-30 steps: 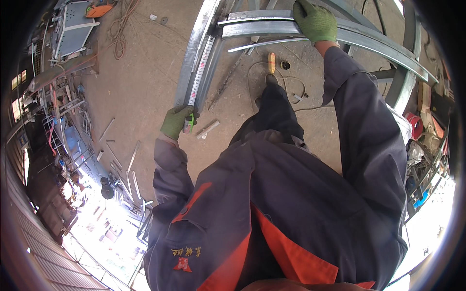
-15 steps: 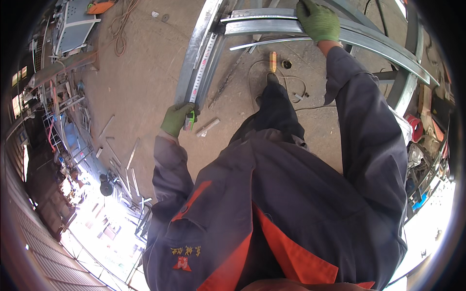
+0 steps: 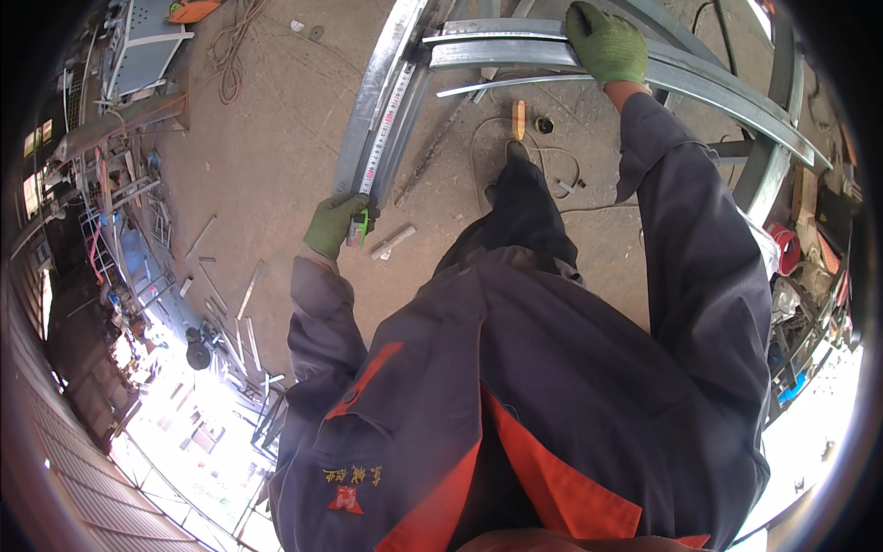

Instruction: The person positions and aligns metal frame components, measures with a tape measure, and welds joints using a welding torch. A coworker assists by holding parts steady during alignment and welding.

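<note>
bare floor left of steel beam, rails (silvery) across right

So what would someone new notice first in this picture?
Probably the green-gloved left hand, left of middle, gripping a tape stretched along a metal bar. Next, the green-gloved right hand over the rails at the top. The orange trim on the jacket is bright too, near the bottom.

I count one gloved left hand at ten o'clock and one gloved right hand at one, two in all; one tape measure at ten; one yellow object at one; one red container at three.
</note>
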{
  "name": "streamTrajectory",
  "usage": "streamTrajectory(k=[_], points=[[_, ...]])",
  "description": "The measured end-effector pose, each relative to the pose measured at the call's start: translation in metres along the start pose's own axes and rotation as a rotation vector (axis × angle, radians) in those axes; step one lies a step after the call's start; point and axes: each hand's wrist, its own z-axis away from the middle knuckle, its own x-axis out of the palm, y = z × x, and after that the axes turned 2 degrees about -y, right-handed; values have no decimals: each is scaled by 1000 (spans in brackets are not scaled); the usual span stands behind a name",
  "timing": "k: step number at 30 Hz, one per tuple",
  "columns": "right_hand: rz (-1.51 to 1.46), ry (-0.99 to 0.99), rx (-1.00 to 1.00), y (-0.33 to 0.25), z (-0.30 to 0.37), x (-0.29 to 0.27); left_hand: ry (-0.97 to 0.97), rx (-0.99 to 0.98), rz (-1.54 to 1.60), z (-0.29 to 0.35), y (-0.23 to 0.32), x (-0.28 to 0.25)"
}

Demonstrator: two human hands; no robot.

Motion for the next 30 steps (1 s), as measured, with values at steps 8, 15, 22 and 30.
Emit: streamTrajectory(k=[8, 15, 22, 30], points=[[10, 16, -25, 2, -1, 2, 16, -2, 0, 1, 0, 1], [11, 22, -39, 2, 0, 3, 16, 1, -3, 2, 2, 2], [14, 16, -19, 1, 2, 4, 63, -14, 1, 4, 5, 6], [-11, 20, -28, -2, 1, 0, 90, -39, 59, 7, 11, 11]])
